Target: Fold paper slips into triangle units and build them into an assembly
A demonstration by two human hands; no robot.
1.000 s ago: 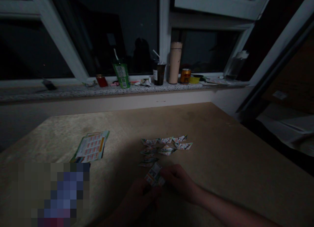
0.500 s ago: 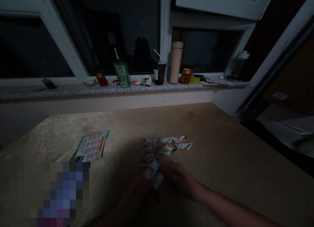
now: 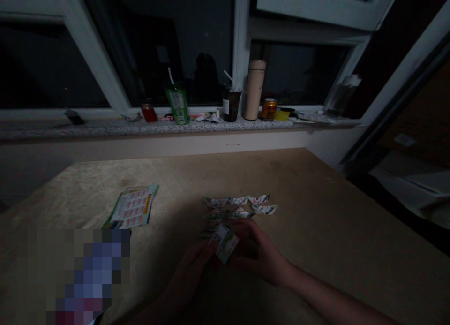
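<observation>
- Folded paper point(image 3: 226, 244) is the piece being worked on; it is held above the counter point(image 3: 309, 193), in front of the small paper boats point(image 3: 240, 213), and hides part of the nearest one.
- The left hand point(image 3: 191, 264) pinches the paper's left edge, its thumb lying on the face.
- The right hand point(image 3: 265, 254) curves around the other side, thumb and fingers apart, fingertips close to the paper's edge; whether they press on it I cannot tell.
- Done, as far as shows: at least seven boats stand in loose rows on the counter, three in the far row, three in the middle and one partly covered at the near left. They look finished, with pointed ends and raised middles.
- Partly done: the held piece is a small, flat, roughly square packet without the boats' pointed outline, so I judge it midway through its folding. The dim light hides the finer creases.
- Not begun: a stack of printed sheets point(image 3: 135, 207) lies flat at the left of the counter, well apart from the boats. The top one looks unfolded; how many lie beneath cannot be counted, so the amount left is unclear.
</observation>
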